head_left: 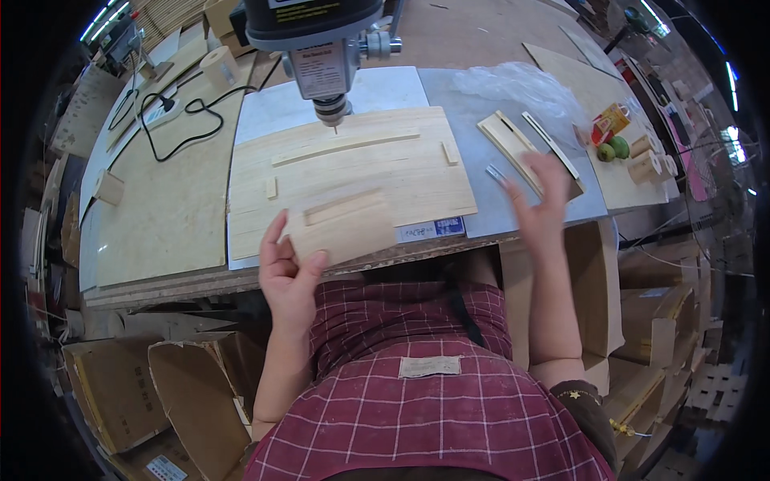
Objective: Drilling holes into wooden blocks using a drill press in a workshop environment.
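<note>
My left hand (290,268) grips a small pale wooden panel (345,228) by its left end, thumb on top. A raised or recessed strip runs along the panel's upper part; the blur hides which. The panel is held tilted over the front edge of a larger wooden board (353,172), which has a long strip and two short blocks on it. My right hand (539,192), slightly blurred, is open above the right side of the table, thumb and fingers apart. Beside its thumb is a small metal piece (496,171). Wooden strips (513,148) lie just beyond its fingers.
A drill head (321,56) with a thin bit hangs over the larger board. Clear plastic film (521,88), wooden cylinders (646,166) and green fruit (618,147) lie at the right. A black cable (192,132) loops at the left. Cardboard boxes (120,393) stand below the table.
</note>
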A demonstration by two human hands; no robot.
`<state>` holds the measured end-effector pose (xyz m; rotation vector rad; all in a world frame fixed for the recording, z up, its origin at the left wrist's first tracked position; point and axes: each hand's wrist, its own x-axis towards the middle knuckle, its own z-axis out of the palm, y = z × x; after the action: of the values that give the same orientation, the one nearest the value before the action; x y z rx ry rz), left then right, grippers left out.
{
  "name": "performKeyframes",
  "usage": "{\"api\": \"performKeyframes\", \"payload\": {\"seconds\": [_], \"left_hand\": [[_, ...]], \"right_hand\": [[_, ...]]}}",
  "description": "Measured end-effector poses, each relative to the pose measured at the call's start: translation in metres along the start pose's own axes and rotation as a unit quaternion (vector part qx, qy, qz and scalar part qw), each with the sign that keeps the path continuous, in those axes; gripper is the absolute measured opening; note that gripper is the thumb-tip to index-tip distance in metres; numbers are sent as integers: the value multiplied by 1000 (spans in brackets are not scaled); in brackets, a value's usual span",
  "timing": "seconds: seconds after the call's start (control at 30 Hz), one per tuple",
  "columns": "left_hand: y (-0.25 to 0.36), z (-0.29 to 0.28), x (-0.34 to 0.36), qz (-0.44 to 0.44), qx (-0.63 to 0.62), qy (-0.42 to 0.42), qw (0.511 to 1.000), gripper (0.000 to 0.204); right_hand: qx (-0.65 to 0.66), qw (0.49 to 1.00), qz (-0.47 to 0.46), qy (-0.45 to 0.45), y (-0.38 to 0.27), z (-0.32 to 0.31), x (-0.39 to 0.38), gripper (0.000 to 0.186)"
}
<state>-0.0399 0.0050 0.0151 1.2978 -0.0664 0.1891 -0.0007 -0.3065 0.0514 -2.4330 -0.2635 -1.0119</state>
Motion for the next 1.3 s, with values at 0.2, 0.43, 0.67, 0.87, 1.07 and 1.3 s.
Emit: {"api": "performKeyframes", "payload": {"seconds": [0.2, 0.43, 0.67, 0.87, 1.07, 1.3], "left_hand": [[4, -27, 3, 37, -42, 47, 997, 69], [13, -66, 2, 71, -55, 78, 993, 68], [17, -100, -2, 81, -27, 107, 991, 69], [12, -79, 7, 81, -41, 89, 992, 67], [0, -77, 17, 21, 14, 23, 999, 67], [3, -78, 30, -10, 26, -14, 1000, 66]], "right_hand": [[-407, 901, 121, 89, 164, -46, -27, 46], [50, 952, 301, 9, 227, -61, -50, 32], [188, 956, 223, -43, 100, -96, 12, 27], [262, 923, 191, -206, 14, -9, 13, 27], [256, 905, 169, -295, -8, 52, 11, 26], [303, 867, 224, -327, -8, 60, 15, 29]]}}
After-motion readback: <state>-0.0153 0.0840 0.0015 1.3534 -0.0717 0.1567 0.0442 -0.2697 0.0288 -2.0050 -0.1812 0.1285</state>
